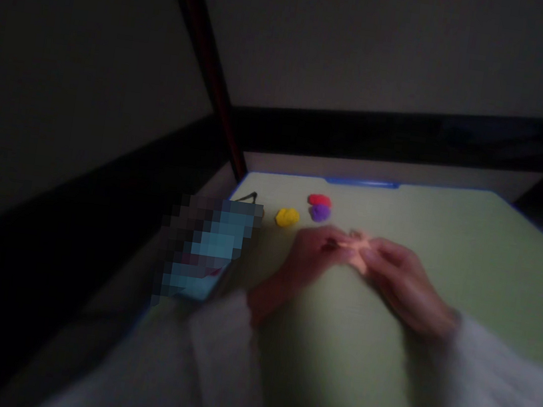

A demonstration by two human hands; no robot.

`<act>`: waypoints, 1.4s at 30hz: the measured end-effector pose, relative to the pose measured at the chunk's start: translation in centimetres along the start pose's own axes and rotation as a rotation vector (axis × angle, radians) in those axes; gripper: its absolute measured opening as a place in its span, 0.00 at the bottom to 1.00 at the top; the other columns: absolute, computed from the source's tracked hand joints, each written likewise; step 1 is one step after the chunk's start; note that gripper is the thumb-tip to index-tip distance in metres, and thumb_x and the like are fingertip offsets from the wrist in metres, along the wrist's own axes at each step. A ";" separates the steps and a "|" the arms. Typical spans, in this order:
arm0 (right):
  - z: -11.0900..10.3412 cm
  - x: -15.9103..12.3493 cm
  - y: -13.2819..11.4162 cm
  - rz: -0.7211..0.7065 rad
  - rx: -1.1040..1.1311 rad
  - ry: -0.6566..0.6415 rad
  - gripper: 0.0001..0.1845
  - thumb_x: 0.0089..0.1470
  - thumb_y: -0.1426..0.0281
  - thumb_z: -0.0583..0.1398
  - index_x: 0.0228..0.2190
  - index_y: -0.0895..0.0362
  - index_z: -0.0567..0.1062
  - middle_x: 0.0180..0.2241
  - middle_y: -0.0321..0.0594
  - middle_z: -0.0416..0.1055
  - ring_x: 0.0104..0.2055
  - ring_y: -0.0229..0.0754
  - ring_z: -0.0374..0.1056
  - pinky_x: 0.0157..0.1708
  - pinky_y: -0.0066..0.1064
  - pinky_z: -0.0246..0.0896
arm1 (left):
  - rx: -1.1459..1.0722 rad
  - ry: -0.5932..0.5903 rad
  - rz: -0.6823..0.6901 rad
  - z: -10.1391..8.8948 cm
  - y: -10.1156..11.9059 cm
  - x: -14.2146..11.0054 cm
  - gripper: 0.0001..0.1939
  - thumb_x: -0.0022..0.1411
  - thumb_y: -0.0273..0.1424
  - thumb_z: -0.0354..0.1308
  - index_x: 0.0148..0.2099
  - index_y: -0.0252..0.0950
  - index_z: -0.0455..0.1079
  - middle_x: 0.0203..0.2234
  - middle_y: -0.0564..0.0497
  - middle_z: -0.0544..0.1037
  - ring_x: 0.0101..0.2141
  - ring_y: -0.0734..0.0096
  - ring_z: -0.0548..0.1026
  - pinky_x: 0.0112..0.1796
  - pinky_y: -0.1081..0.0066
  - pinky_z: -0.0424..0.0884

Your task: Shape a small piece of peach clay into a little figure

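Between both hands, over the middle of the table, is a small peach-coloured piece of modelling clay [359, 256] with an uneven, stretched outline. My left hand [312, 256] pinches its left side, and the fingers of my right hand [402, 282] close on its right side. Blur and the fingers hide part of the piece. Beyond my left hand lie a yellow clay lump [287, 217], a purple clay lump [320, 212] and a red clay lump [320, 200]. The purple one sits right in front of the red one, seemingly touching it.
A pale green table [450, 228] with a blue rim carries everything. At its left edge is a light-blue item [215, 243], blurred out by pixel blocks, with a dark thin strap or frame [252, 197] behind it. A wall stands behind the table.
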State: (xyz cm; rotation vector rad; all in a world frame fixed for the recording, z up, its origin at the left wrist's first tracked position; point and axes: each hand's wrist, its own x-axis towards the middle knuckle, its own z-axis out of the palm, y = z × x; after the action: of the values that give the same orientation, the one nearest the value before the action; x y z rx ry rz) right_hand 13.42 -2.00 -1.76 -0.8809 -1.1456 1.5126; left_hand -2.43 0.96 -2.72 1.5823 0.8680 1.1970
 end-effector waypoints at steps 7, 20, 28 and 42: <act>0.0 0.1 -0.1 0.020 0.045 -0.012 0.08 0.45 0.64 0.65 0.26 0.56 0.76 0.26 0.34 0.68 0.30 0.36 0.62 0.38 0.31 0.58 | -0.111 0.061 -0.026 0.3 0.2 0.0 0.08 0.51 0.32 0.59 0.35 0.34 0.72 0.28 0.51 0.76 0.29 0.74 0.72 0.32 0.73 0.68; -0.1 0.1 0.1 0.035 0.081 -0.025 0.06 0.47 0.66 0.64 0.26 0.56 0.76 0.26 0.34 0.66 0.30 0.35 0.61 0.39 0.30 0.58 | -0.004 0.030 0.007 -0.1 0.0 0.3 0.08 0.53 0.33 0.57 0.30 0.33 0.72 0.27 0.51 0.75 0.29 0.74 0.70 0.32 0.73 0.66; 0.1 0.2 0.0 0.022 0.025 -0.066 0.08 0.47 0.64 0.65 0.29 0.56 0.76 0.23 0.32 0.66 0.27 0.34 0.61 0.38 0.29 0.59 | 0.114 -0.070 -0.046 0.6 0.5 -0.3 0.13 0.54 0.37 0.55 0.24 0.34 0.60 0.17 0.57 0.62 0.21 0.80 0.59 0.24 0.76 0.55; 0.1 0.1 -0.6 0.158 0.209 -0.066 0.07 0.46 0.69 0.65 0.32 0.55 0.76 0.31 0.36 0.74 0.32 0.33 0.68 0.34 0.22 0.65 | -0.129 -0.150 -0.107 0.4 1.3 -0.3 0.12 0.50 0.38 0.58 0.28 0.34 0.63 0.21 0.54 0.69 0.24 0.78 0.66 0.28 0.75 0.61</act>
State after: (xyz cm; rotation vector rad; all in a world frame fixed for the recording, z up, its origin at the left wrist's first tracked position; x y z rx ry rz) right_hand 13.48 -1.93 -1.11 -0.7984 -0.9616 1.7663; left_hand -2.14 0.14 -1.58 1.4815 0.7540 1.0246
